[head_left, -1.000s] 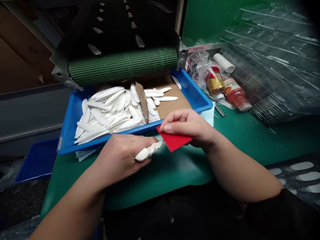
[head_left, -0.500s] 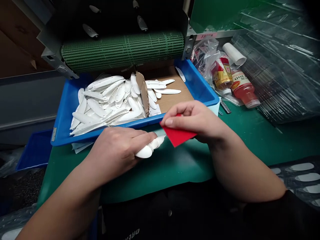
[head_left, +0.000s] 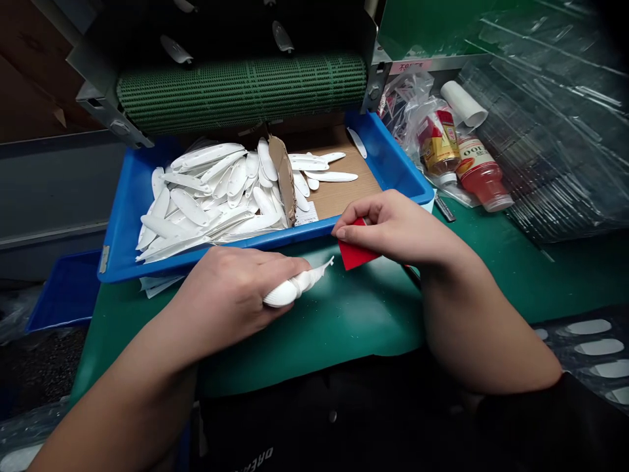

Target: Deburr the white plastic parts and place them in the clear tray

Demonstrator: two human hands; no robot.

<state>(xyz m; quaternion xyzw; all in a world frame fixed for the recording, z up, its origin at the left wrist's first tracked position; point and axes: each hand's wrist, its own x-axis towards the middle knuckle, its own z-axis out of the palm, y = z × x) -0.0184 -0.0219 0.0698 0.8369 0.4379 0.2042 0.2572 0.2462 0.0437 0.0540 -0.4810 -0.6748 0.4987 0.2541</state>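
Note:
My left hand (head_left: 240, 285) is closed around a fanned stack of white oval plastic pieces (head_left: 297, 286), whose ends stick out past the thumb. To its right, my right hand (head_left: 388, 226) pinches a small red square sheet (head_left: 358, 252) between thumb and fingers. A gap separates the red sheet from the white pieces. Both hands are over the green table, in front of a blue bin (head_left: 319, 231). Inside the bin, a heap of similar white pieces (head_left: 206, 190) fills the left side, and a few lie right of a cardboard divider (head_left: 282, 177).
A green conveyor belt (head_left: 246, 92) ends above the bin, carrying a few white pieces. At right are two bottles (head_left: 481, 172), a white roll (head_left: 464, 103) and stacked clear plastic trays (head_left: 570, 151). Another blue bin (head_left: 63, 288) is at lower left.
My right hand has drawn the red sheet up and to the right, away from the white pieces. My left hand stays nearly in place, still holding its stack.

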